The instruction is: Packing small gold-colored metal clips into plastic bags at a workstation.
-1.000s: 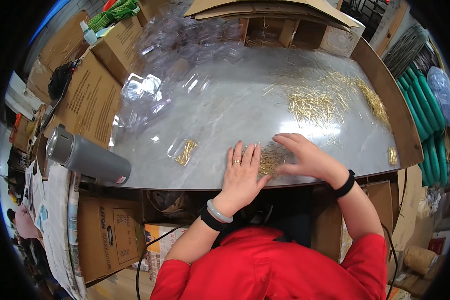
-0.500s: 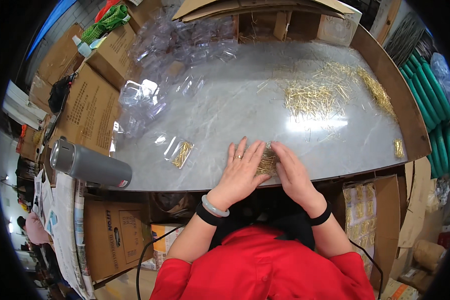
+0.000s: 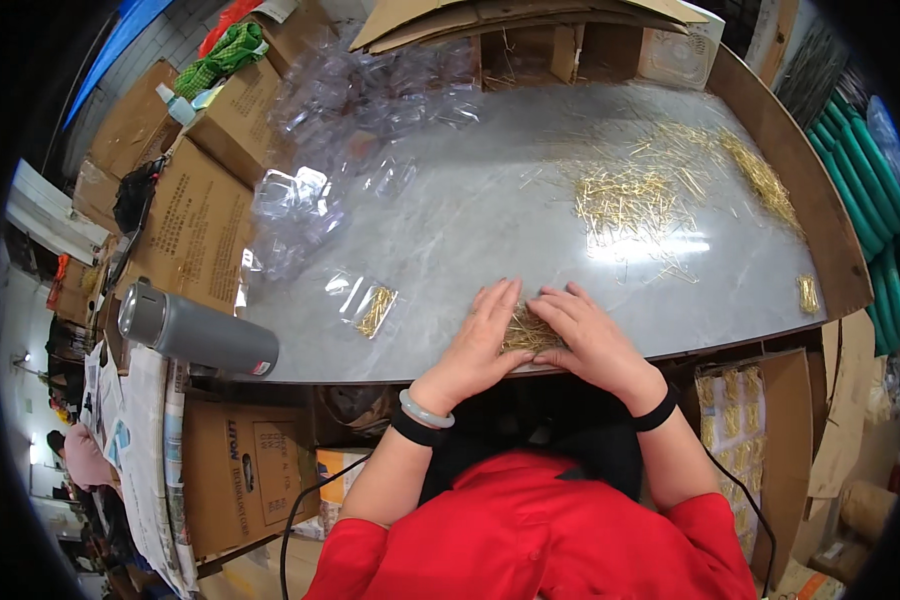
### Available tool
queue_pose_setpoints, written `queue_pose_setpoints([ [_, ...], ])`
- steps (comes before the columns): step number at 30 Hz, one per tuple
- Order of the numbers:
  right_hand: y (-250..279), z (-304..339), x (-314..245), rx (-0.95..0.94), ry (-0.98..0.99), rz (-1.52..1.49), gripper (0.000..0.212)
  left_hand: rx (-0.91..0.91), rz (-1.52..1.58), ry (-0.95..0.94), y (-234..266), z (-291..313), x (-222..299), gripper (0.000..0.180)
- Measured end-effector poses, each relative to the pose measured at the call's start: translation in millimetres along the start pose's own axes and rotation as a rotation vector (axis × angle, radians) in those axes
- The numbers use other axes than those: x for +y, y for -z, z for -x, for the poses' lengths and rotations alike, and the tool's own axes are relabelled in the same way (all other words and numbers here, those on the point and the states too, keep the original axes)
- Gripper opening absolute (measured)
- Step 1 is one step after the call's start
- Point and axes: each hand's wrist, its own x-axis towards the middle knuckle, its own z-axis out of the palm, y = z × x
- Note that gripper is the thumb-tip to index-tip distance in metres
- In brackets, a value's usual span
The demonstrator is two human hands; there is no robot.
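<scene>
The small heap of thin gold-coloured pieces [image 3: 525,331] lies on the worktop [image 3: 450,235], near its front edge, between the left hand [image 3: 475,350] and the right hand [image 3: 595,345]. Both hands are rather wide, the thumbs standing away from the fingers, and they enclose the heap from two sides. How firmly they press it is not clear.

So the outfit's a bright red short-sleeved shirt [image 3: 520,530] with a button front, plus black clothing [image 3: 595,445] over the lap. Left hand [image 3: 475,350] and right hand [image 3: 595,345] are both bare, with a wide black left wristband [image 3: 414,428], a matching right wristband [image 3: 658,408], and a smooth pale grey bangle [image 3: 426,409] on the left wrist. Oh, and there's thin black cable [image 3: 295,510] curving past both arms.
</scene>
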Motion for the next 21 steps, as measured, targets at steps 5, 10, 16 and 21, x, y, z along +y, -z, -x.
queue_pose_setpoints([
  [5, 2.6, -3.7, -9.8, 0.070, -0.024, -0.128, 0.068, -0.032, 0.002, -0.025, 4.9, 2.0, -6.5, 0.095],
  [10, -0.2, -11.0, -13.9, 0.090, 0.102, 0.144, 0.062, 0.017, -0.029, -0.006, 17.8, 7.4, -7.5, 0.103],
  [16, -4.6, -6.4, -13.8, 0.052, 0.022, 0.089, 0.059, -0.216, -0.326, 0.053, 46.3, 9.1, 11.2, 0.106],
  [21, -2.4, -7.4, -20.1, 0.106, 0.041, 0.100, 0.055, -0.135, -0.214, 0.038, 41.2, 4.4, 1.5, 0.085],
])
